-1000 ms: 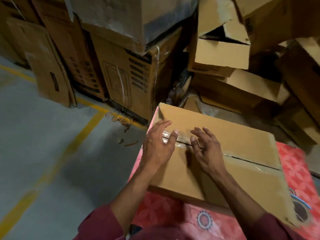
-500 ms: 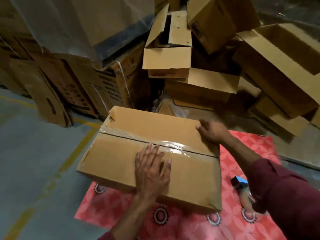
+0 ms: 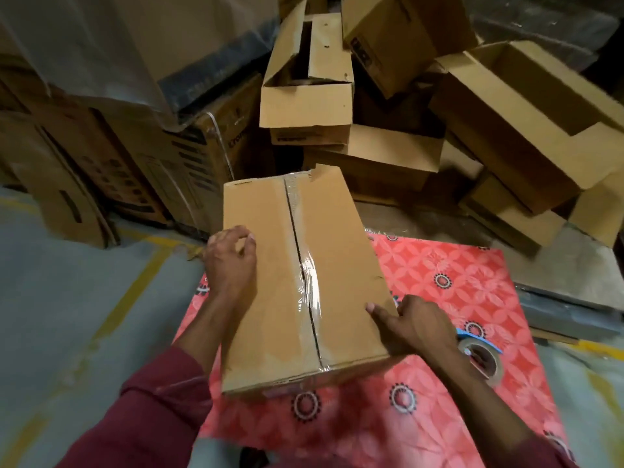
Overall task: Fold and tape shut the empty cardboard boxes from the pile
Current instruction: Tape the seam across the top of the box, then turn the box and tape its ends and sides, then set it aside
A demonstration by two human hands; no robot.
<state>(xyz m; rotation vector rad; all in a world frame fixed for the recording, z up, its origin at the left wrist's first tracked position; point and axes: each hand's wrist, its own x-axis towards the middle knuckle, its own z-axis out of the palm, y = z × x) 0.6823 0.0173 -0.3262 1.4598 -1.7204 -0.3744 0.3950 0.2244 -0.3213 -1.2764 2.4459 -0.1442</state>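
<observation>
- Taped cardboard box (image 3: 297,282): lying on the red patterned mat (image 3: 456,282), long axis running away from the viewer; its two top flaps are meeting at a centre seam (image 3: 300,258).
- Clear tape (image 3: 309,285): running along the seam and catching the light as a glossy, wrinkled strip, wrapping over the near edge.
- Left hand (image 3: 229,265): resting on the box's left edge about midway along; fingers (image 3: 248,243) are curling over the top face, thumb side going down the left wall, gripping the edge.
- Right hand (image 3: 415,327): holding the box's near right corner; the index finger (image 3: 374,310) is lying straight on the top face while the remaining fingers are curling down around the right side.
- Tape roll (image 3: 481,359): lying on the mat just right of the right wrist, with a blue piece at its upper edge.
- Pile of open boxes (image 3: 405,106): standing beyond the mat, several tilting with flaps open.
- Printed cartons (image 3: 135,157): leaning at the left, partly under clear plastic sheeting.
- Grey floor (image 3: 67,315): carrying yellow painted lines left of the mat.
</observation>
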